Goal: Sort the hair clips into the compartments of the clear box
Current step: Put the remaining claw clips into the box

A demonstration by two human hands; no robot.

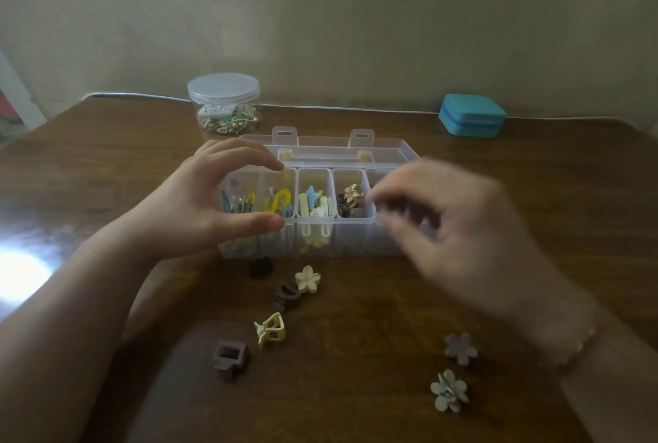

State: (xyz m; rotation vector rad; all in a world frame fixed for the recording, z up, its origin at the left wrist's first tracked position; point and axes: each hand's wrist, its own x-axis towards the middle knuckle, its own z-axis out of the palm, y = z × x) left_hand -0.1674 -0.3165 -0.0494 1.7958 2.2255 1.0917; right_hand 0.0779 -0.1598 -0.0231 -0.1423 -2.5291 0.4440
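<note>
The clear box (317,239) stands open mid-table, its compartments holding blue, yellow and brown clips. My left hand (213,200) spans the box's left end, thumb on the front wall and fingers on the back rim. My right hand (452,229) is blurred over the box's right end, fingers curled near the rightmost compartment; whether it holds anything I cannot tell. Loose clips lie in front of the box: a cream flower clip (308,278), a dark brown claw clip (286,296), a yellow claw clip (270,330), a brown square clip (229,359) and two grey flower clips (460,348), (449,391).
A clear round jar (224,104) of small trinkets stands behind the box on the left. A teal case (471,114) sits at the back right by the wall. Another dark clip (261,266) rests against the box's front. The box lid (391,145) lies open behind the box.
</note>
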